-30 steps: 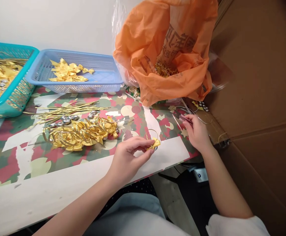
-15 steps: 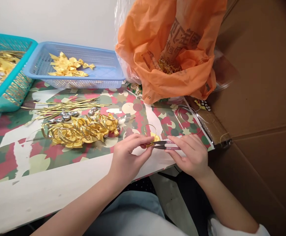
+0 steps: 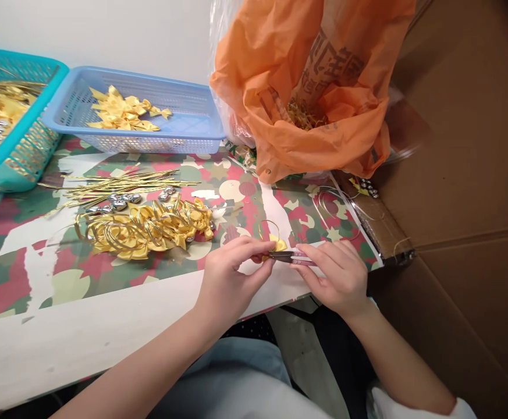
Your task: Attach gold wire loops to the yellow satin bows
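Near the table's front edge, my left hand (image 3: 238, 270) pinches a yellow ribbon bow (image 3: 279, 243) between thumb and fingers. A loop of gold wire (image 3: 270, 229) stands up from the bow. My right hand (image 3: 338, 272) is closed round a pair of small thread snips (image 3: 285, 256), whose dark blades are together at the left fingertips. What lies between the blade tips is too small to make out. Left of my hands is a pile of yellow bows with gold wire loops (image 3: 149, 230). Behind it lie straight gold wires (image 3: 123, 187) and silver bells (image 3: 120, 201).
A blue basket (image 3: 192, 144) with yellow bows and a teal basket (image 3: 46, 137) stand at the back left. An orange plastic bag (image 3: 315, 145) holding wire scraps is behind my hands. Brown cardboard (image 3: 467, 145) walls off the right side. Patterned paper covers the table (image 3: 105, 314).
The snips' blades, apart before, have come together at the left fingertips. Both hands stay in nearly the same place, and the view has shifted slightly.
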`<state>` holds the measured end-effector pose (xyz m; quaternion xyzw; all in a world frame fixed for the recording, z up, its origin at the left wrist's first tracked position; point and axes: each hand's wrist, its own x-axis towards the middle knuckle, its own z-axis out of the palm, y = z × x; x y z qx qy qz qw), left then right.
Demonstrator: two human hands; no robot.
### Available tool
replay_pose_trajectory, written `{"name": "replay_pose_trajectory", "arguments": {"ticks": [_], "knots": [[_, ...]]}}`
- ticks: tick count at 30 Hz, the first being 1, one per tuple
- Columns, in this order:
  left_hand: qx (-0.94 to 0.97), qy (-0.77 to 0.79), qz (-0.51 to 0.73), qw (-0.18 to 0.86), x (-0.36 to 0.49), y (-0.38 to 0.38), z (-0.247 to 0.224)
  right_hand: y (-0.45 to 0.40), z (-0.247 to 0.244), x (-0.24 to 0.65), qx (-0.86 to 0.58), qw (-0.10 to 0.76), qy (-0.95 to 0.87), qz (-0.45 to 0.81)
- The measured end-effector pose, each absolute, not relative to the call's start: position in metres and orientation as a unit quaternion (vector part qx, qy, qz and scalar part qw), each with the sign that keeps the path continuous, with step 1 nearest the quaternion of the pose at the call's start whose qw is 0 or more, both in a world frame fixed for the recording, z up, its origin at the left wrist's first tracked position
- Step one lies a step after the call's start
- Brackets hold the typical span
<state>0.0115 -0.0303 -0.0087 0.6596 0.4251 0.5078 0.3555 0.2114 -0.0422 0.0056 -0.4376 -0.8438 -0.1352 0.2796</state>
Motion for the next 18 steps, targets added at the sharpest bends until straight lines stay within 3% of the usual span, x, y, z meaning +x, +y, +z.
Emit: {"name": "replay_pose_trajectory", "arguments": {"ticks": [18], "knots": [[0.672,0.441,0.486,0.343,0.0114,-0.0292,-0.0095,-0.0432,0.0034,0.2089,-0.449,0.271,-0.839,-0.148]]}}
